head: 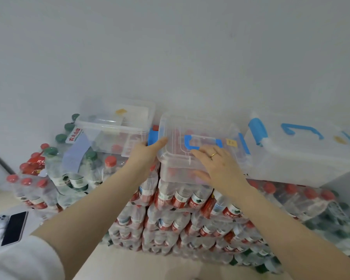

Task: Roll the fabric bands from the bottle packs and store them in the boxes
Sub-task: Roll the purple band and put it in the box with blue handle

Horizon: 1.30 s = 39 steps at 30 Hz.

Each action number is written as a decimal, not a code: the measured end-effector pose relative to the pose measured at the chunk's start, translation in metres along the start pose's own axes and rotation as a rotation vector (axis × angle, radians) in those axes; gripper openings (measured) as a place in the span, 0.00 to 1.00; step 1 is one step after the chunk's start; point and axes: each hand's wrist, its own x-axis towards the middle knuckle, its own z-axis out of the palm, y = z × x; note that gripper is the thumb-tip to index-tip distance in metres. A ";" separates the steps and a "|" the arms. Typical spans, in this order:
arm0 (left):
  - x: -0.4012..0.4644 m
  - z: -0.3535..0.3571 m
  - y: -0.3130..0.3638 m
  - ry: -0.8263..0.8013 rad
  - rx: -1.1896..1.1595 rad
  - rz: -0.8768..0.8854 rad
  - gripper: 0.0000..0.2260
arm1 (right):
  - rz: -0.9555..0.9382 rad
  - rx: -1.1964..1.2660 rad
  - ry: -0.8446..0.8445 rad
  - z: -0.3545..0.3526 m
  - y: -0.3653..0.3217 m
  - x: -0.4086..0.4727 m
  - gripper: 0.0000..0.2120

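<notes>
A clear plastic box with a blue handle and blue side clasps sits on top of stacked shrink-wrapped bottle packs. My left hand touches the box's left side with straight fingers. My right hand lies flat on the lid near the front right, its thumb down along the front wall. A pale lilac fabric band is draped over the green-capped bottle pack at the left. A second clear box stands open behind that pack. No band is in either hand.
A larger white box with blue handle and clasp stands at the right on more packs. A phone lies on the low surface at the lower left. A white wall rises directly behind the stack.
</notes>
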 end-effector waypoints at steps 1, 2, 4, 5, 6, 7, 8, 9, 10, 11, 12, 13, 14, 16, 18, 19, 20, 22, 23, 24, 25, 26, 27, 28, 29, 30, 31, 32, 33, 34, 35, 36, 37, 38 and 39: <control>0.000 0.002 0.002 0.000 0.045 0.077 0.16 | -0.011 0.006 0.000 -0.002 0.007 -0.003 0.24; -0.002 0.003 0.004 -0.007 0.113 0.171 0.12 | -0.013 -0.004 -0.005 -0.003 0.016 -0.009 0.26; -0.007 0.007 0.005 -0.043 0.253 0.304 0.08 | 0.041 -0.029 0.002 -0.005 0.031 -0.023 0.26; -0.009 0.011 0.005 -0.061 0.307 0.335 0.08 | 0.092 -0.040 0.012 -0.004 0.034 -0.029 0.27; -0.009 0.015 0.004 -0.062 0.352 0.352 0.08 | 0.141 -0.047 0.018 -0.003 0.035 -0.033 0.28; -0.009 0.019 0.003 -0.047 0.388 0.373 0.07 | 0.180 -0.048 0.014 -0.001 0.034 -0.035 0.29; -0.007 0.023 0.002 -0.017 0.430 0.398 0.06 | 0.201 -0.046 0.012 0.001 0.032 -0.034 0.29; -0.005 0.026 0.002 0.013 0.482 0.416 0.03 | 0.208 -0.047 0.007 0.003 0.029 -0.032 0.29; -0.002 0.028 0.003 0.036 0.544 0.423 0.02 | 0.207 -0.055 0.005 0.006 0.028 -0.029 0.28; 0.003 0.029 0.005 0.047 0.604 0.422 0.03 | 0.206 -0.064 0.008 0.007 0.027 -0.026 0.27; 0.008 0.030 0.009 0.048 0.660 0.418 0.03 | 0.203 -0.075 0.022 0.009 0.029 -0.022 0.25; 0.014 0.031 0.013 0.051 0.716 0.419 0.04 | 0.205 -0.085 0.038 0.011 0.030 -0.020 0.23; 0.018 0.032 0.015 0.052 0.764 0.432 0.06 | 0.204 -0.098 0.051 0.012 0.032 -0.018 0.22; 0.020 0.031 0.014 0.045 0.862 0.543 0.12 | 0.195 -0.110 0.080 0.011 0.037 -0.012 0.22; 0.020 0.027 0.003 0.051 1.025 0.794 0.20 | 0.181 -0.113 0.124 0.008 0.042 -0.003 0.21; 0.020 0.023 -0.002 0.031 1.097 0.919 0.23 | 0.172 -0.113 0.136 0.006 0.044 0.001 0.20; 0.023 0.018 -0.005 -0.004 1.161 1.033 0.24 | 0.148 -0.116 0.147 0.006 0.046 0.004 0.18; 0.031 0.010 -0.003 -0.050 1.278 1.173 0.20 | 0.066 -0.123 0.103 0.009 0.047 0.008 0.15; 0.033 0.008 0.000 -0.053 1.329 1.194 0.21 | 0.039 -0.126 0.061 0.011 0.046 0.009 0.20; 0.034 0.007 0.004 -0.060 1.363 1.203 0.22 | 0.032 -0.124 0.030 0.013 0.046 0.011 0.24; 0.033 0.009 0.009 -0.057 1.389 1.203 0.22 | 0.036 -0.123 0.036 0.014 0.048 0.013 0.25; 0.033 0.013 0.012 -0.051 1.398 1.203 0.23 | 0.034 -0.118 0.059 0.015 0.050 0.017 0.25; 0.034 0.016 0.013 -0.044 1.394 1.204 0.23 | 0.036 -0.114 0.078 0.014 0.053 0.020 0.24; 0.036 0.018 0.014 -0.039 1.374 1.210 0.24 | 0.042 -0.103 0.090 0.013 0.057 0.025 0.23; 0.038 0.020 0.014 -0.039 1.368 1.199 0.24 | 0.050 -0.091 0.090 0.012 0.061 0.030 0.22; 0.040 0.022 0.014 -0.038 1.371 1.182 0.23 | 0.051 -0.078 0.081 0.012 0.066 0.034 0.22; 0.043 0.023 0.014 -0.038 1.374 1.168 0.22 | 0.049 -0.070 0.059 0.015 0.071 0.037 0.23; 0.046 0.024 0.015 -0.034 1.373 1.154 0.21 | 0.050 -0.071 0.026 0.019 0.075 0.040 0.24; 0.049 0.026 0.016 -0.034 1.373 1.125 0.20 | 0.064 -0.070 -0.004 0.023 0.080 0.041 0.26; 0.051 0.029 0.015 -0.028 1.377 1.097 0.20 | 0.088 -0.056 -0.016 0.028 0.084 0.041 0.26; 0.053 0.032 0.014 -0.016 1.376 1.082 0.19 | 0.108 -0.027 -0.013 0.032 0.088 0.041 0.26; 0.056 0.035 0.013 0.004 1.368 1.080 0.19 | 0.125 0.002 -0.006 0.035 0.090 0.040 0.24; 0.057 0.037 0.013 0.016 1.363 1.071 0.18 | 0.136 0.015 -0.009 0.036 0.091 0.039 0.23; 0.058 0.038 0.012 0.023 1.360 1.063 0.18 | 0.141 0.003 -0.013 0.036 0.090 0.038 0.23; 0.059 0.037 0.011 0.029 1.356 1.061 0.18 | 0.137 -0.022 -0.010 0.035 0.090 0.038 0.23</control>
